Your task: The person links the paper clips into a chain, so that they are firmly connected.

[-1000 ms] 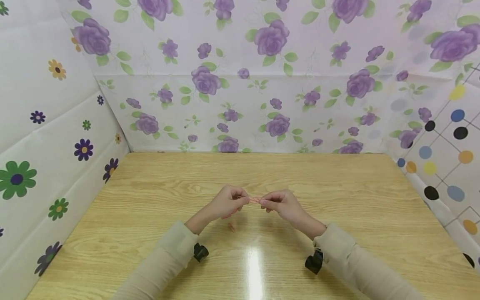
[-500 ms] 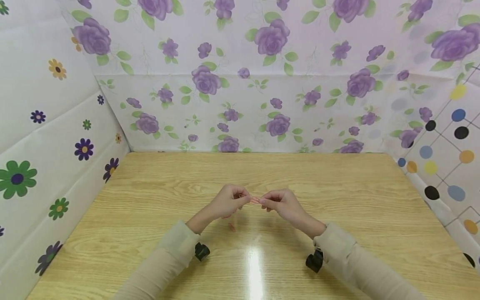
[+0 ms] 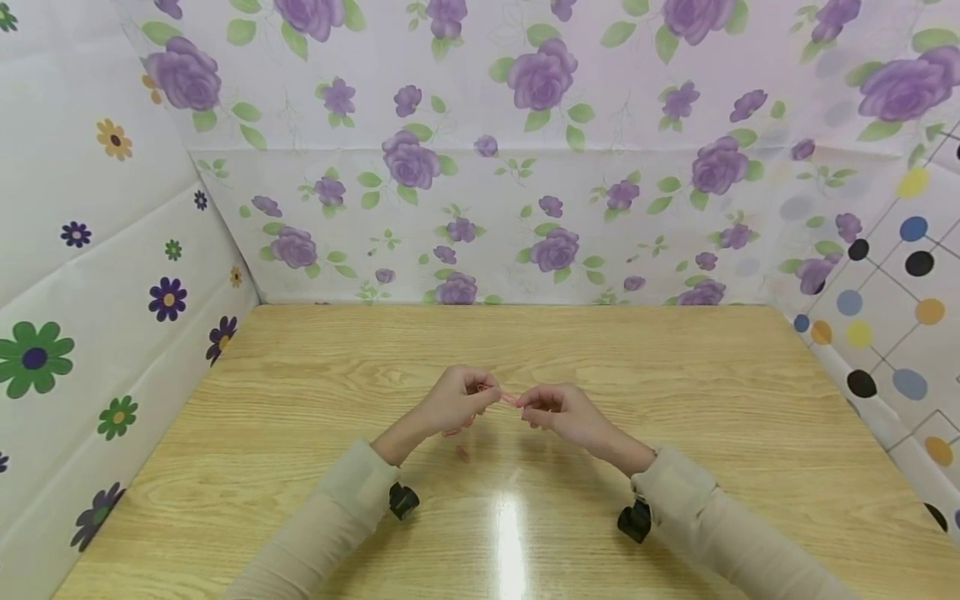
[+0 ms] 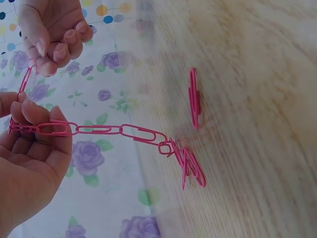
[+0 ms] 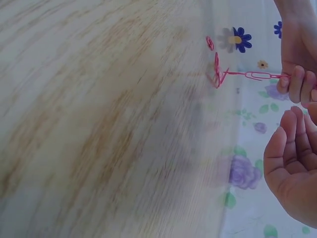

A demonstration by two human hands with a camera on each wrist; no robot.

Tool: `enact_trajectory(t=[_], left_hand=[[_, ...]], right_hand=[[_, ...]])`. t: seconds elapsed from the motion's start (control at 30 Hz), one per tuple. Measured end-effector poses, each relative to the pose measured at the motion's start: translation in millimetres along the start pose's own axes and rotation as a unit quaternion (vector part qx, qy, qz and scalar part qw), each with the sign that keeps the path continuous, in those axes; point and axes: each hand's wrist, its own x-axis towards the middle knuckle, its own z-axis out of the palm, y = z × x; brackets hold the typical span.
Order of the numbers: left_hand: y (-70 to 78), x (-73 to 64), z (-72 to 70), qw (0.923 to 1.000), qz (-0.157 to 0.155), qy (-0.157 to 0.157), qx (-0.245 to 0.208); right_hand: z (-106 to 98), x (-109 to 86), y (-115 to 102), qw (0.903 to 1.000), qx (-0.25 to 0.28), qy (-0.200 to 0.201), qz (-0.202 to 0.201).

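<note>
A chain of pink paper clips runs through my left hand, whose thumb and fingers pinch it. From there a short stretch of chain reaches to my right hand, with its end at the curled index finger and thumb. The left wrist view shows the other end hanging from the left fingers and bunched at the tabletop. One separate pink paper clip lies near that bunch. The right fingertips are partly hidden in the right wrist view of that hand.
Both hands are over a wood-grain table. A purple-flowered cloth stands behind it, with patterned cloths at the left and right. A small black camera sits on the left wrist, another on the right.
The right hand has dropped slightly and its thumb and fingertips have shifted at the chain's end. The left hand has risen a little, still gripping the chain.
</note>
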Motion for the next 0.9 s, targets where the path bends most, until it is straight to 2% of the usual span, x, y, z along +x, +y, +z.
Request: enact_trajectory(t=[0.17,0.33,0.47,0.6,0.73,0.83,0.9], left_hand=[[-0.7,0.1,-0.3,0.9999,0.013,0.001,-0.002],[-0.2,0.8,0.2,0.9999,0.012,0.008,-0.007],[1.2,0.3,0.1,0.9998,0.011,0.008,-0.014],[-0.2,0.6,-0.6,0.9998,0.013,0.003,-0.017],[-0.9,1.2,-1.1,0.9995,0.026,0.014,-0.005],[6.2,-2.1,-1.9,0.9990,0.041,0.019,-0.002],[13.3,-5.9,-2.7,0.9991,0.039,0.010,-0.014]], right_hand=[[-1.1,0.3,-2.8,0.9996,-0.019,0.017,-0.007],[-0.1,1.9,-1.8,0.9995,-0.031,0.002,0.010],[2.5,3.9,2.2,0.9994,-0.009,-0.017,0.027],[2.6,3.3,4.7,0.9991,0.024,-0.010,0.034],[-0.8,0.4,6.3,0.9991,0.030,-0.001,0.031],[-4.5,-1.5,6.6,0.9996,0.013,0.000,0.024],[-6.5,-2.0,5.9,0.9997,-0.003,0.006,0.022]])
